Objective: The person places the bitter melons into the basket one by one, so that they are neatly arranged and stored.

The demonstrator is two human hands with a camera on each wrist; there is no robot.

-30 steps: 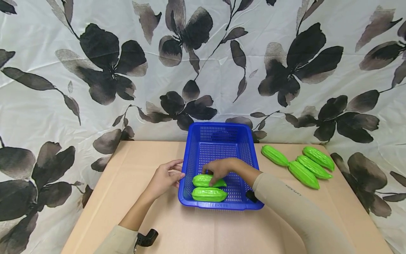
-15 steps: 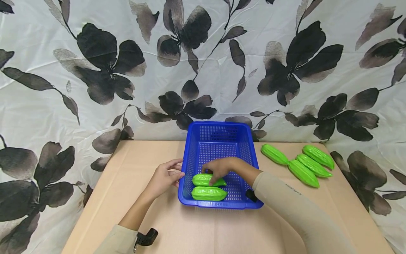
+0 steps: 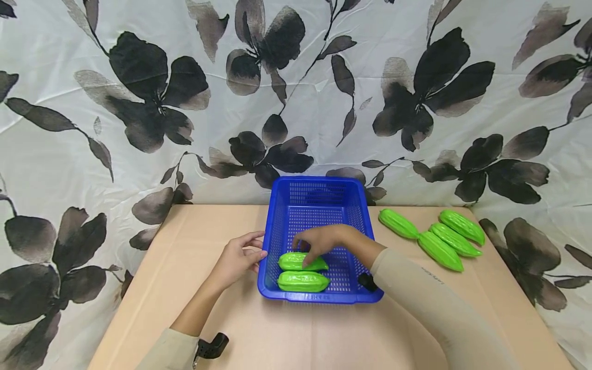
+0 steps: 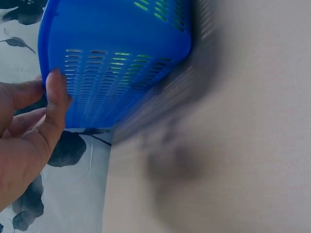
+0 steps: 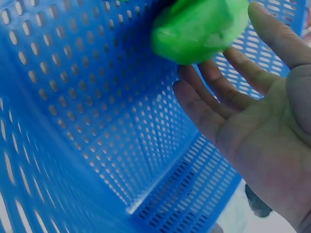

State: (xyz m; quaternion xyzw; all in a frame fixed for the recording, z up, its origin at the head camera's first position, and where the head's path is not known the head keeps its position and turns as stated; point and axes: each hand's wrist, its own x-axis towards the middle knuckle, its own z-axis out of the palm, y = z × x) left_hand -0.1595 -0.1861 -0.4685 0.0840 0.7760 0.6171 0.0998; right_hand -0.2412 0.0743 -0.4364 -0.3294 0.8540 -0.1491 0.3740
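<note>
Left hand: fingers parted, tips at blue basket rim;
Right hand: thumb and fingers straddle upper green gourd; clamped or merely touching, cannot tell;
In basket: upper gourd, lower gourd alongside;
Table: four gourds, right of basket

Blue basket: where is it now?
In the head view, the blue basket stands mid-frame on the tan table, with the left hand at its left rim and four green vegetables to its right.

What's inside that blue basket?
A nearer green gourd-like piece and a farther one lie side by side near the front of the blue basket. The right hand hides part of the farther one; the floor under both is covered.
</note>
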